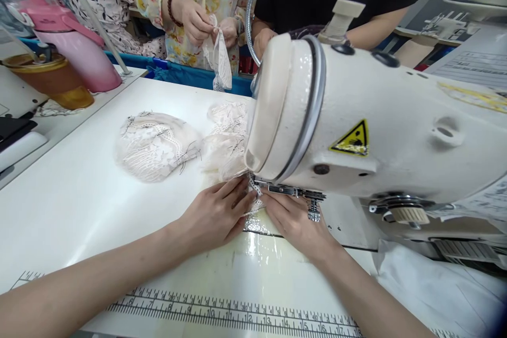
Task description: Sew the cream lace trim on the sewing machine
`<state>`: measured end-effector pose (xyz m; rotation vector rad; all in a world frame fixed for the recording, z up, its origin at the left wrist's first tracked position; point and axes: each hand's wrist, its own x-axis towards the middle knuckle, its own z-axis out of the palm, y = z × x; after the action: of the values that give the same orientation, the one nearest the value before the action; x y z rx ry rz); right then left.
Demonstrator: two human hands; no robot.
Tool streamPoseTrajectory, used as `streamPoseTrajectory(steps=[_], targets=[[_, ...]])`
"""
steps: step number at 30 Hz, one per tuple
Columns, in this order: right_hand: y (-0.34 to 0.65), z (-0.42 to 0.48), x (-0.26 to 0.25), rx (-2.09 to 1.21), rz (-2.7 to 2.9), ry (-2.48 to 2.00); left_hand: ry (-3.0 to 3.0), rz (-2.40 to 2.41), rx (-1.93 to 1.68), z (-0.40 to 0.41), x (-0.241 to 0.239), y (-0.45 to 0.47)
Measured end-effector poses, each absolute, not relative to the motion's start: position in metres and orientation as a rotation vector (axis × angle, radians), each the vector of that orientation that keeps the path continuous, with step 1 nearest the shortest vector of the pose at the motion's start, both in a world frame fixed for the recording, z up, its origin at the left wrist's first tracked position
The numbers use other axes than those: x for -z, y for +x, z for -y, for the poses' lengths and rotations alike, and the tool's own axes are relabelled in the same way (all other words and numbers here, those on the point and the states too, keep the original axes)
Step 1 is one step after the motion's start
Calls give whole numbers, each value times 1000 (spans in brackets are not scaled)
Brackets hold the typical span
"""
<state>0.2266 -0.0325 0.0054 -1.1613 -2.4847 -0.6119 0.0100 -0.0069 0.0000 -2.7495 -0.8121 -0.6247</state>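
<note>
Lace (257,204) runs near to far between our left hand (212,216) and right hand (297,224), touching both, but whether our fingers (242,203) pinch it we cannot tell.

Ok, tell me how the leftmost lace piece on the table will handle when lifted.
The leftmost lace piece would probably droop, since its fabric looks thin and sheer. It is likely light, given the airy lace pattern. The dark threads straggling from its edge might snag.

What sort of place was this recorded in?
Probably a garment sewing workshop: a large sewing machine, pale lace pieces on the white worktable, and a measuring scale printed along its near edge.
</note>
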Motion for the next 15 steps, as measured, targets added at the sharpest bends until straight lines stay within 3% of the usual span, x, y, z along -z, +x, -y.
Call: streamPoseTrajectory(steps=[15], targets=[[218,35,-7,603,2538,-1028,-2863,541,609,-8,-10,-6]])
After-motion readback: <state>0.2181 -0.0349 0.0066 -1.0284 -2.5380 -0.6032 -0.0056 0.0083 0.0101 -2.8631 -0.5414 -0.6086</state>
